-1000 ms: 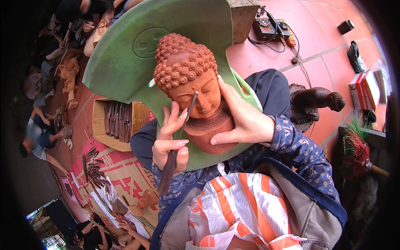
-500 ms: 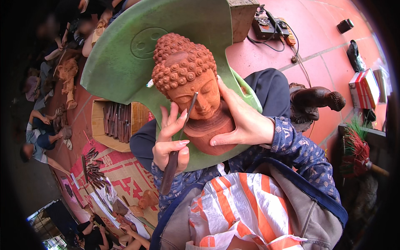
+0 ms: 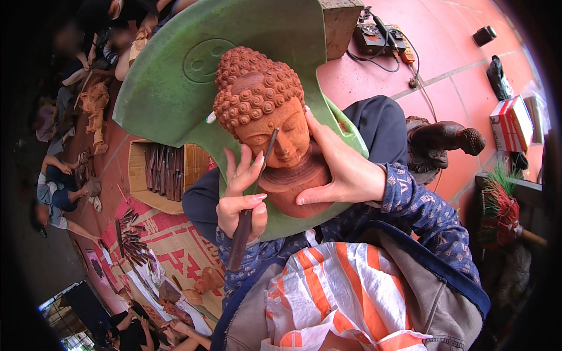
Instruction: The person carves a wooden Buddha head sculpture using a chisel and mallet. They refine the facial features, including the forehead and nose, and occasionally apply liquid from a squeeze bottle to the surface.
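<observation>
While the right hand clasps a carved bust that partly hides it, the left hand grips a slim tool.

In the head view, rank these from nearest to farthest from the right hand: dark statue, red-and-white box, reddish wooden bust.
1. Reddish wooden bust: touching the right hand, on its left.
2. Dark statue: to the hand's right.
3. Red-and-white box: beyond that, near the picture's right edge.
</observation>
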The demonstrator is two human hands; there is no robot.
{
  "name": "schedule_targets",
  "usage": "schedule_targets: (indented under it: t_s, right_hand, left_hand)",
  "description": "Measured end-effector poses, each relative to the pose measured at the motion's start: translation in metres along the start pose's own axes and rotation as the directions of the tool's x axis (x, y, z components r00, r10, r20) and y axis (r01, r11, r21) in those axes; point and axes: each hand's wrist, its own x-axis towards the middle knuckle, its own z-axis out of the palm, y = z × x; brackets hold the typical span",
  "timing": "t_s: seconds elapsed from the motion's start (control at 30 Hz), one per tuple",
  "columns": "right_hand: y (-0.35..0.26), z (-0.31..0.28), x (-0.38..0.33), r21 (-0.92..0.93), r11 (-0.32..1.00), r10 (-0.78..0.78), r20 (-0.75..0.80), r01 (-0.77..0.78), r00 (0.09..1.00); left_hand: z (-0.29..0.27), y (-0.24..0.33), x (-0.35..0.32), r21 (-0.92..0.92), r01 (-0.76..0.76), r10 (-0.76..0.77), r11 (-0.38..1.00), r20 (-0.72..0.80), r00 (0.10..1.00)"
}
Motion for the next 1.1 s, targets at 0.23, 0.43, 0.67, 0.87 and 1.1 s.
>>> schedule_targets:
  t_s: [0.23, 0.43, 0.67, 0.87, 1.1]
  right_hand:
    - [-0.001, -0.001, 0.001, 0.002, 1.0, 0.005, 0.008, -0.005, 1.0]
    - [-0.001, -0.001, 0.0, -0.014, 1.0, 0.006, 0.01, -0.006, 1.0]
    - [0.002, 0.001, -0.001, 0.015, 1.0, -0.001, -0.018, 0.001, 1.0]
    - [0.0, 0.0, 0.0, 0.039, 0.999, 0.023, -0.003, -0.023, 1.0]
    - [0.0, 0.0, 0.0, 0.035, 0.999, 0.009, -0.003, -0.009, 1.0]
  left_hand:
    - [-0.004, -0.001, 0.003, -0.079, 0.02, -0.019, 0.997, 0.006, 1.0]
    - [-0.011, -0.003, 0.009, -0.021, 0.044, -0.043, 0.999, 0.068, 0.997]
    - [-0.019, 0.001, 0.011, -0.166, 0.033, -0.008, 0.986, 0.147, 0.989]
    - [-0.013, 0.005, 0.008, -0.134, 0.081, -0.074, 0.988, 0.057, 0.996]
    - [-0.013, 0.006, 0.007, -0.178, 0.071, -0.067, 0.981, 0.033, 0.997]
